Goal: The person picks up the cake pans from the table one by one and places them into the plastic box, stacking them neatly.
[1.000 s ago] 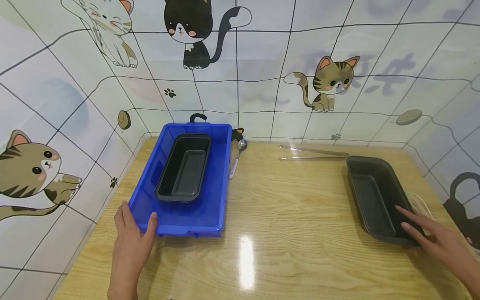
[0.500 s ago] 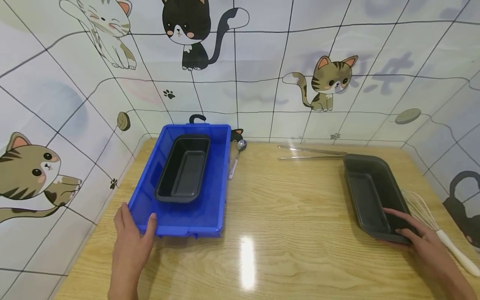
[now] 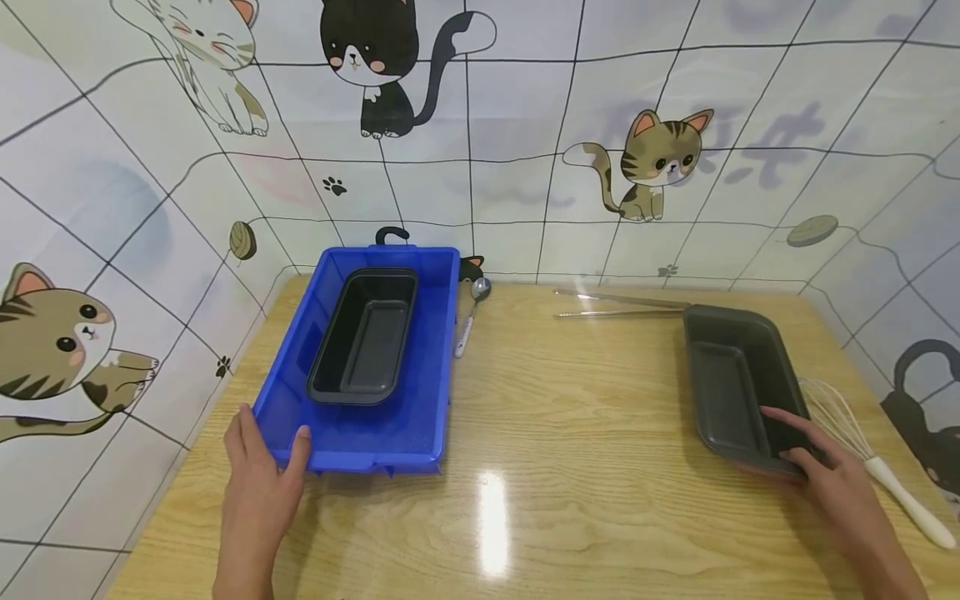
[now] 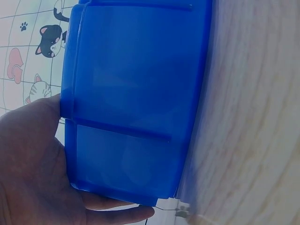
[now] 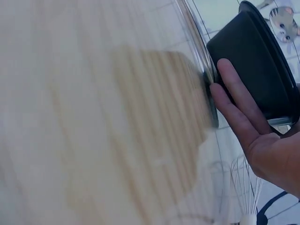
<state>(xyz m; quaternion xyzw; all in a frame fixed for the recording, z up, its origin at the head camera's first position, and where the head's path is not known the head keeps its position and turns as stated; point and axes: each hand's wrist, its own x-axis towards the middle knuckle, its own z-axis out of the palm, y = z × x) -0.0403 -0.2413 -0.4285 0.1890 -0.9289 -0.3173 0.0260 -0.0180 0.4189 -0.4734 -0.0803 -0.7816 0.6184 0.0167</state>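
In the head view, a blue plastic tray (image 3: 420, 433) lies on the left of the table with a black loaf pan (image 3: 378, 337) inside it. My left hand (image 3: 258, 492) holds the tray's near left corner, thumb at the front rim and fingers along the side. The left wrist view shows that palm (image 4: 28, 154) against the tray's outer wall (image 4: 136, 70). On the right, my right hand (image 3: 832, 483) grips a second loaf pan (image 3: 723, 392) by its near end. Thumb and index finger are inside it; in the right wrist view other fingers (image 5: 241, 101) support its underside (image 5: 253, 61).
A spoon (image 3: 468, 321) lies just right of the tray. Metal tongs (image 3: 622, 306) lie at the back, their right end hidden by the second pan. A whisk (image 3: 873, 462) with a white handle lies right of my right hand. Cat-patterned walls (image 3: 525, 192) enclose the back and sides.
My right hand has moved left a little with the second loaf pan, uncovering more of the whisk. My left hand has stayed at the tray's corner.
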